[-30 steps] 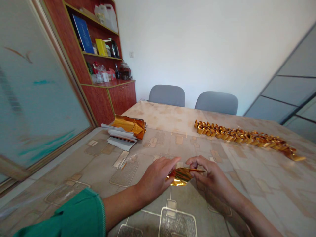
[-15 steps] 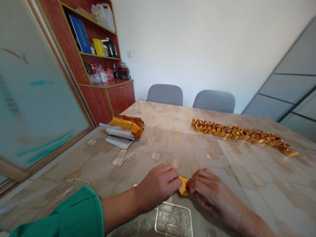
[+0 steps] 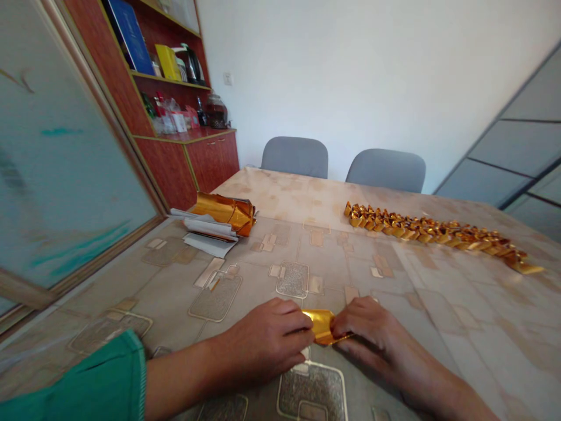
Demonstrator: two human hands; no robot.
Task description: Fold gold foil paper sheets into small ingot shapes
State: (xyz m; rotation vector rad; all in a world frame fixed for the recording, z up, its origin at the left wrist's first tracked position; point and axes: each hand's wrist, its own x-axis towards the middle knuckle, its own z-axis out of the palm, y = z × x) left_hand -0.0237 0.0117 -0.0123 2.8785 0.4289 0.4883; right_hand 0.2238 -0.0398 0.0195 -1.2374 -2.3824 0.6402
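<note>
Between my two hands, low over the near part of the table, is a small folded piece of gold foil paper [image 3: 322, 325]. My left hand [image 3: 272, 336] has its fingers closed on the left end of the paper. At the right end, my right hand [image 3: 370, 333] pinches the paper between thumb and fingers. The fingers cover both ends, so only the shiny middle shows. Further back at the left lies a stack of gold and grey-white paper sheets [image 3: 223, 215]. Long rows of folded gold paper pieces [image 3: 432, 229] stretch across the right side of the table.
A patterned cloth covers the table [image 3: 280, 240]. Beyond its far edge stand two grey chairs [image 3: 294, 156]. On the left are a red-brown cabinet [image 3: 213, 161] holding bottles and a kettle, and a frosted glass door [image 3: 74, 158].
The gold paper shows wider between my hands, and my left hand has shifted slightly left. The camera view has tilted a little downward.
</note>
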